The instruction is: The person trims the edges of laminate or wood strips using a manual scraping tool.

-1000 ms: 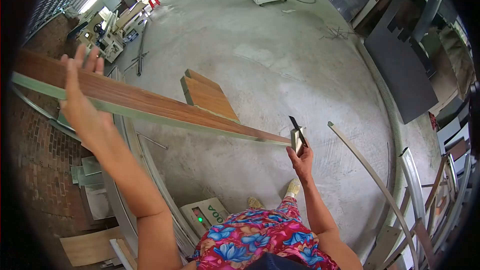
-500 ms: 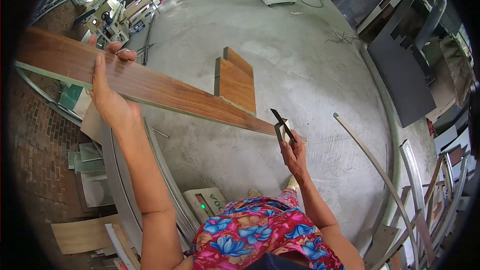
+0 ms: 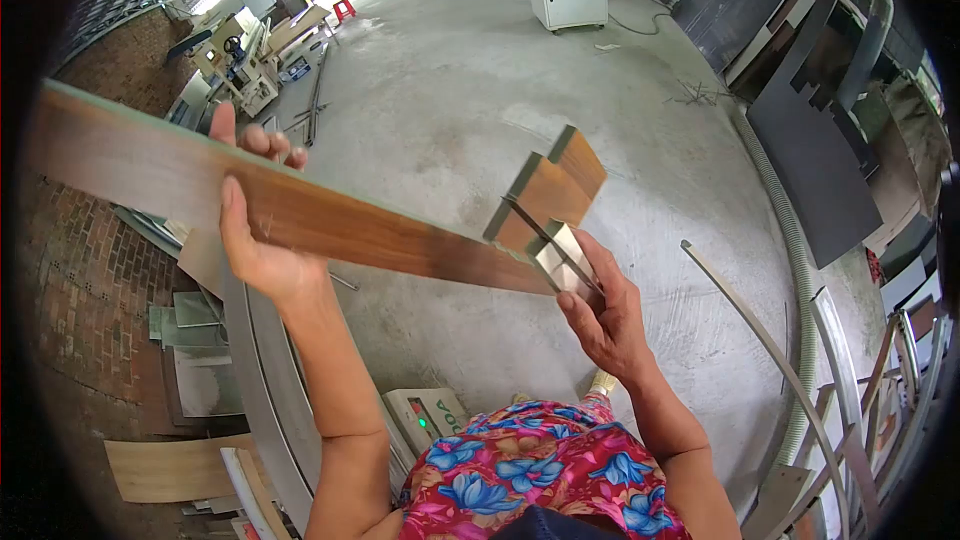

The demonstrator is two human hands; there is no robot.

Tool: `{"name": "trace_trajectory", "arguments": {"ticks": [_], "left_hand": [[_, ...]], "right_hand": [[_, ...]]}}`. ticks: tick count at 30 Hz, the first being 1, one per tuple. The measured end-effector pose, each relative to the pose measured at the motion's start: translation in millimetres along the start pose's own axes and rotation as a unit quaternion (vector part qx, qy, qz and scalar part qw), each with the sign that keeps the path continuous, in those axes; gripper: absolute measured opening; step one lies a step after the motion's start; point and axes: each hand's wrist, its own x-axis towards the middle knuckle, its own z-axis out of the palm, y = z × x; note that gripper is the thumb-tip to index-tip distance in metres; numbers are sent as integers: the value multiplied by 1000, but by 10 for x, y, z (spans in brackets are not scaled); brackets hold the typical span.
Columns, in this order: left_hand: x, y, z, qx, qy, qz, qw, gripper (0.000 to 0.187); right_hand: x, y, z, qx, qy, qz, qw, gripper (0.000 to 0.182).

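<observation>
Two hands are showing in the head view, and I am logging them from my distant station. Item: left hand (image 3: 270, 250), grasping a wood-grain board (image 3: 350, 225), thumb lying on its face, fingers reaching behind its upper edge; this grip is probably bearing the weight and steering the tilt. The board is slanting across toward the right hand (image 3: 615, 315). Item: right hand, clasping a pale block (image 3: 567, 250) between thumb and fingers, a thin dark strip (image 3: 530, 216) crossing it (purpose unclear to me), so one grip is likely serving both. Whether the block is touching the board, I cannot tell. Item: stepped panel (image 3: 550, 190), jutting beyond the board; joined or separate, I cannot tell. Surroundings: a curved strip (image 3: 747, 318) and a ribbed hose (image 3: 790, 260) are narrowing the right side; a lighted box (image 3: 430, 410) is sitting near the feet; a white cabinet (image 3: 572, 0) is standing well apart.
</observation>
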Motion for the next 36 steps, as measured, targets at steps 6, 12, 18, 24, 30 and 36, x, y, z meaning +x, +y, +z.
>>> {"name": "trace_trajectory", "arguments": {"ticks": [6, 12, 18, 24, 30, 36], "left_hand": [[-300, 205, 127, 79, 140, 64, 985, 54], [-570, 324, -78, 116, 214, 58, 968, 64], [-713, 474, -38, 129, 262, 27, 956, 69], [-622, 464, 132, 103, 223, 95, 965, 40], [-589, 432, 56, 122, 189, 115, 968, 39], [-557, 396, -5, 139, 199, 104, 964, 37]], "right_hand": [[56, -488, 187, -75, -59, -35, 995, 65], [0, -940, 400, -142, -115, -21, 983, 72], [-177, -1112, 514, -115, -167, -20, 979, 74], [-305, -1023, 539, -146, -148, 6, 978, 73], [-452, -753, 555, -175, -133, 60, 974, 71], [-549, -471, 502, -206, -118, 104, 966, 73]]}}
